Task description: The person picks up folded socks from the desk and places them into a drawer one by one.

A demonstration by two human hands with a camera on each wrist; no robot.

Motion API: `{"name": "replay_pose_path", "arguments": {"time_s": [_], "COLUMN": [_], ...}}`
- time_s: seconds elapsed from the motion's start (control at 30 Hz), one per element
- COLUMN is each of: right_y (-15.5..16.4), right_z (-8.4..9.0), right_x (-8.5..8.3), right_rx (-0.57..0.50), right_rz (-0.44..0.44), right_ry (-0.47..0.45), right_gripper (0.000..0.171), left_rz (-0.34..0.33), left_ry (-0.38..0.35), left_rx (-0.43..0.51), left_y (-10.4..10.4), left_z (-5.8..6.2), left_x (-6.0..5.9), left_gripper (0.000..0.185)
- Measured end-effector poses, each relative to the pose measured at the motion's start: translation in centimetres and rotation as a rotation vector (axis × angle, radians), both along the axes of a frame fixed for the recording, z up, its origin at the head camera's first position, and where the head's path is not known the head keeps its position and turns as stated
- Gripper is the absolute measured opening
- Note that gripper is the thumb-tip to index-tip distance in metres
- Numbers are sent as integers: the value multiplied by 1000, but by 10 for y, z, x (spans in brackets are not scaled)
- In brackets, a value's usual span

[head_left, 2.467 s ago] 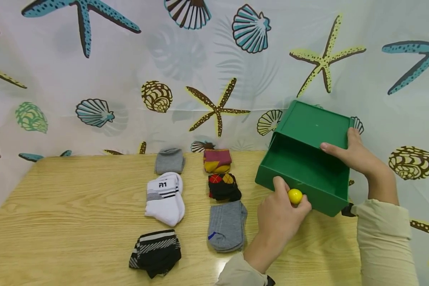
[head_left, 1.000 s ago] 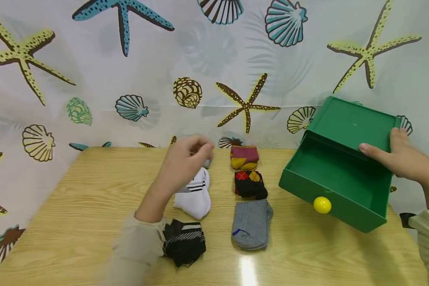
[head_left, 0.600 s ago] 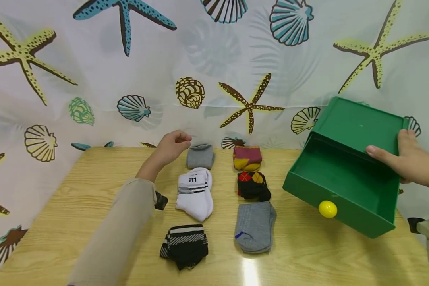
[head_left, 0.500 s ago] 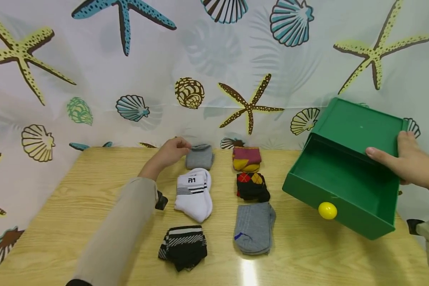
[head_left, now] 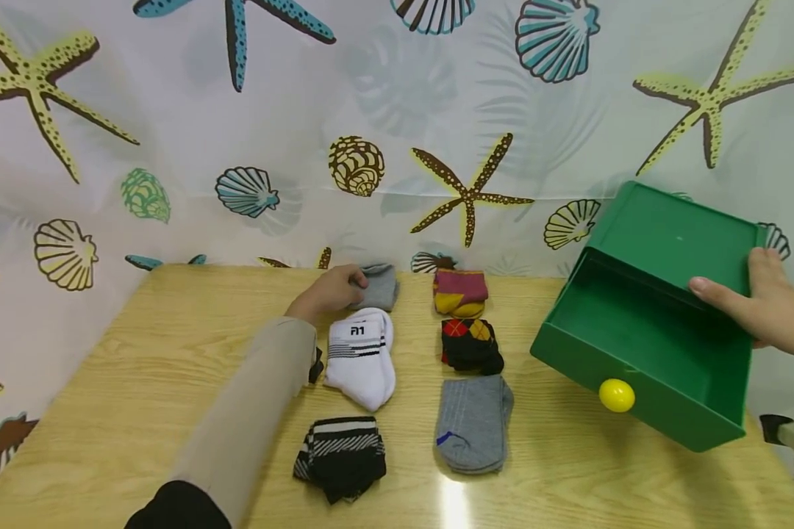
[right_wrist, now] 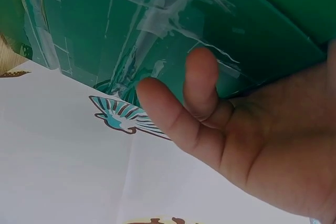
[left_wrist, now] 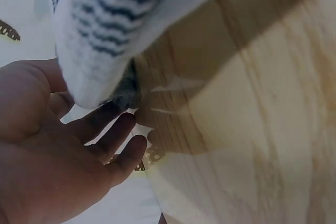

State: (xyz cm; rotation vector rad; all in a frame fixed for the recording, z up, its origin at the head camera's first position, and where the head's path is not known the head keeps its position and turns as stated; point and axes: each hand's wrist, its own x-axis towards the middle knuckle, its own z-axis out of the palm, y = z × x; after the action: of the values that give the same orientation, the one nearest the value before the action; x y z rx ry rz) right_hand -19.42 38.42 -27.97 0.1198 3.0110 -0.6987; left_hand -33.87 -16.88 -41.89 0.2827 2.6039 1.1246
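Note:
My left hand (head_left: 334, 292) is at the left edge of a folded grey sock (head_left: 378, 286) at the table's back edge. In the left wrist view its outer fingers are relaxed and a white striped sock (left_wrist: 105, 40) hides the thumb area. My right hand (head_left: 761, 305) holds a green box (head_left: 688, 239) by its right side, thumb on the top and fingers beyond the edge. The box's drawer (head_left: 642, 389) is pulled out, with a bare inside and a yellow knob (head_left: 617, 395). In the right wrist view, two fingers stick out beside clear tape on the box.
Folded socks lie in two columns: white (head_left: 359, 360) and black-striped (head_left: 340, 455) on the left; maroon-mustard (head_left: 461, 292), black argyle (head_left: 470, 345) and grey with a blue mark (head_left: 474, 426) on the right. A sea-print cloth (head_left: 397, 95) hangs behind the wooden table (head_left: 139, 367).
My left hand has let go of the yellow knob and moved left to the far grey sock, lowering onto it. The right hand keeps hold of the box; the view has shifted.

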Motion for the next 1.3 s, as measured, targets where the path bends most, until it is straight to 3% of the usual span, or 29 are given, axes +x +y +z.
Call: {"name": "replay_pose_path", "arguments": {"time_s": [0.27, 0.5, 0.73, 0.97, 1.3], "right_y": [-1, -3, -2, -2, 2], "right_z": [0, 0, 0, 1, -1], "right_x": [0, 0, 1, 2, 0], "right_rx": [7, 1, 8, -15, -42], "right_rz": [-4, 9, 2, 26, 35], "right_ry": [29, 30, 47, 32, 5], "right_gripper": [104, 104, 103, 104, 106], "left_rz": [-29, -74, -29, -89, -142], "left_ry": [113, 245, 206, 252, 227], "left_rx": [-19, 76, 80, 129, 262], "left_y": [4, -1, 0, 4, 20], "left_z": [-6, -3, 6, 14, 39], "left_x": [-5, -8, -4, -1, 8], "left_gripper": [28, 43, 41, 49, 62]}}
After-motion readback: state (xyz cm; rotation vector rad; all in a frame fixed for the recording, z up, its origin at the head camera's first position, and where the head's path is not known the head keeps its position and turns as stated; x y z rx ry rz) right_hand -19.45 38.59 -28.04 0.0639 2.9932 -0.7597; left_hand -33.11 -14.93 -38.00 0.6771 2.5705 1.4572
